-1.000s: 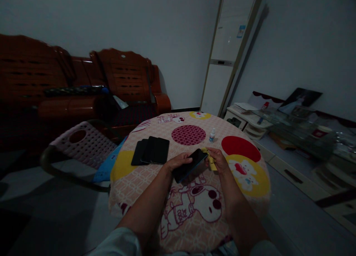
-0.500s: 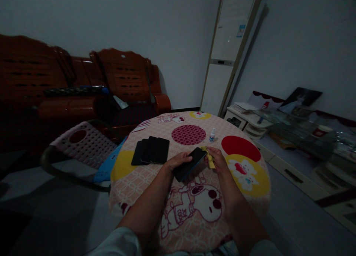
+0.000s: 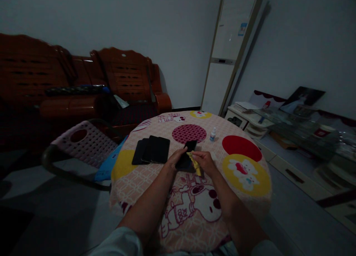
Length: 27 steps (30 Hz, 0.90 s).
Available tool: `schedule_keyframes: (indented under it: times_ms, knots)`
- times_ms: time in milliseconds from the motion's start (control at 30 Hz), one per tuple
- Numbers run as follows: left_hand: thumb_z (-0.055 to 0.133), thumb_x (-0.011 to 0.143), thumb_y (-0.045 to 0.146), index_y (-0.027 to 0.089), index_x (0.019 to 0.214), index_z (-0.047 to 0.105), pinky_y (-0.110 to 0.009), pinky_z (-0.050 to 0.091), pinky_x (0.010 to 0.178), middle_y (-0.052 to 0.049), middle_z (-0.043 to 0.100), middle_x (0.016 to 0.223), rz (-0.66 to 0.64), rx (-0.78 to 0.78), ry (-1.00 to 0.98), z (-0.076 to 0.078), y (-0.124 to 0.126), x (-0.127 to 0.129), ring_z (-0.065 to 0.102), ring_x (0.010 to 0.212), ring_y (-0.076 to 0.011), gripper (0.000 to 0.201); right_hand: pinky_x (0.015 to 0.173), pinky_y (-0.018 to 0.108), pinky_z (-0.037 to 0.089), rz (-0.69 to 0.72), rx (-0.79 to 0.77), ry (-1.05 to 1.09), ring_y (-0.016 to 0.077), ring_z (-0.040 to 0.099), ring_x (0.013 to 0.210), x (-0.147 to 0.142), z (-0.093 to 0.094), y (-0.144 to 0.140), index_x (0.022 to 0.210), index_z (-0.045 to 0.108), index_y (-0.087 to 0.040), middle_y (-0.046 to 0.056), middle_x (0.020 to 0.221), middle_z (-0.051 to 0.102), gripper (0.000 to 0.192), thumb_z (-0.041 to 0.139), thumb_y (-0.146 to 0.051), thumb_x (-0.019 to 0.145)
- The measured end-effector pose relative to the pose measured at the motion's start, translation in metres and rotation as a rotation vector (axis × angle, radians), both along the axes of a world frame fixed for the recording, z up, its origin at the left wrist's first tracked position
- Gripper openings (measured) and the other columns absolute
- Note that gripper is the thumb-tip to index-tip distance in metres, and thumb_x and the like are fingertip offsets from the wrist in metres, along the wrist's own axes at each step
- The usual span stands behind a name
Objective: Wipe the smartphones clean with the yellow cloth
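Note:
A black smartphone (image 3: 184,161) is gripped along its left side by my left hand (image 3: 175,157), thumb lying over its edge. My right hand (image 3: 205,161) pinches a crumpled yellow cloth (image 3: 197,167), which rests against the phone's right side. Left of my hands, several dark flat devices (image 3: 156,149) that look like phones or tablets lie overlapped on the table. Beyond my right hand stands a small white bottle (image 3: 213,134) with a blue label.
A patterned cloth covers the round table (image 3: 144,196). To the left is a woven-back chair (image 3: 86,143), with a wooden sofa (image 3: 125,78) behind it. A glass-topped cabinet (image 3: 294,128) runs along the right wall, near a tall white air conditioner (image 3: 222,70).
The phone has turned more upright in view and shifted slightly away from me. My right hand has moved left, bringing the yellow cloth from the phone's far end onto its right side.

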<state>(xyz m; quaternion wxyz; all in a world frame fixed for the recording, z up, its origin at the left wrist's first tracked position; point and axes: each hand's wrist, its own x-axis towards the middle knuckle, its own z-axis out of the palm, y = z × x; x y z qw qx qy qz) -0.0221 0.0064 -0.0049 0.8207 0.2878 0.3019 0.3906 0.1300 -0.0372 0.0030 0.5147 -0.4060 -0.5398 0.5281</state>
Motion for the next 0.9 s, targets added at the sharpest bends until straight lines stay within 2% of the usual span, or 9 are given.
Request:
schedule_keyframes:
  times_ms: [133, 267, 333, 500, 600, 667, 767, 900]
  knots:
    - [0.049, 0.087, 0.049, 0.010, 0.080, 0.064, -0.031, 0.052, 0.053, -0.010, 0.066, 0.063, 0.054, -0.165, -0.081, -0.002, 0.006, -0.002, 0.062, 0.051, -0.0199, 0.043, 0.041, 0.020, 0.041, 0.161, -0.095, -0.015, 0.0104, 0.054, 0.042, 0.001, 0.006, -0.007, 0.092, 0.074, -0.016, -0.001, 0.053, 0.065, 0.033, 0.072, -0.037, 0.067]
    - [0.034, 0.091, 0.057, 0.011, 0.091, 0.064, -0.032, 0.053, 0.061, -0.009, 0.068, 0.068, 0.212, -0.122, -0.243, 0.000, 0.009, -0.003, 0.065, 0.059, -0.0196, 0.055, 0.039, 0.019, 0.040, 0.196, -0.153, 0.033, 0.0100, 0.053, 0.039, 0.007, 0.008, -0.009, 0.094, 0.074, -0.015, 0.000, 0.051, 0.065, 0.035, 0.073, -0.036, 0.067]
    - [0.029, 0.090, 0.060, 0.012, 0.099, 0.064, -0.035, 0.054, 0.069, -0.010, 0.069, 0.075, 0.215, -0.084, -0.312, 0.001, 0.009, -0.002, 0.067, 0.067, -0.0210, 0.061, 0.039, 0.019, 0.040, 0.153, -0.146, 0.085, 0.0099, 0.053, 0.039, 0.010, 0.008, -0.007, 0.095, 0.073, -0.014, 0.000, 0.050, 0.065, 0.036, 0.073, -0.036, 0.067]
    - [0.027, 0.089, 0.063, 0.007, 0.114, 0.060, -0.043, 0.052, 0.075, -0.016, 0.069, 0.088, 0.086, -0.122, -0.357, 0.000, 0.007, -0.001, 0.067, 0.077, -0.0261, 0.070, 0.041, 0.020, 0.042, -0.034, -0.101, 0.228, 0.0104, 0.055, 0.043, 0.015, 0.009, -0.002, 0.094, 0.073, -0.015, 0.000, 0.057, 0.067, 0.035, 0.074, -0.035, 0.065]
    - [0.031, 0.090, 0.060, 0.004, 0.121, 0.056, -0.040, 0.053, 0.072, -0.019, 0.067, 0.099, -0.033, -0.137, -0.382, 0.002, 0.007, -0.001, 0.066, 0.081, -0.0256, 0.068, 0.043, 0.020, 0.044, -0.146, -0.074, 0.294, 0.0106, 0.055, 0.045, 0.015, 0.010, 0.000, 0.092, 0.073, -0.016, -0.001, 0.056, 0.066, 0.033, 0.074, -0.034, 0.065]
    - [0.037, 0.092, 0.052, 0.006, 0.122, 0.055, -0.037, 0.054, 0.069, -0.017, 0.067, 0.101, -0.093, -0.122, -0.387, 0.005, 0.006, -0.001, 0.066, 0.080, -0.0236, 0.058, 0.043, 0.021, 0.044, -0.191, -0.071, 0.329, 0.0109, 0.055, 0.045, 0.015, 0.012, 0.000, 0.092, 0.072, -0.016, -0.001, 0.054, 0.065, 0.033, 0.073, -0.035, 0.065]
    - [0.042, 0.092, 0.045, 0.009, 0.114, 0.059, -0.031, 0.053, 0.061, -0.015, 0.068, 0.095, -0.148, -0.132, -0.323, 0.007, 0.002, 0.002, 0.066, 0.073, -0.0206, 0.046, 0.041, 0.021, 0.043, -0.240, -0.073, 0.348, 0.0110, 0.053, 0.043, 0.016, 0.012, 0.001, 0.092, 0.071, -0.015, -0.001, 0.052, 0.063, 0.034, 0.073, -0.036, 0.065]
    - [0.048, 0.089, 0.047, 0.012, 0.104, 0.061, -0.022, 0.045, 0.045, -0.010, 0.064, 0.082, -0.211, -0.085, -0.232, 0.004, -0.004, 0.007, 0.059, 0.057, -0.0139, 0.041, 0.039, 0.022, 0.042, -0.299, -0.054, 0.343, 0.0110, 0.052, 0.041, 0.018, 0.009, 0.003, 0.097, 0.069, -0.014, -0.002, 0.053, 0.063, 0.039, 0.072, -0.039, 0.066]
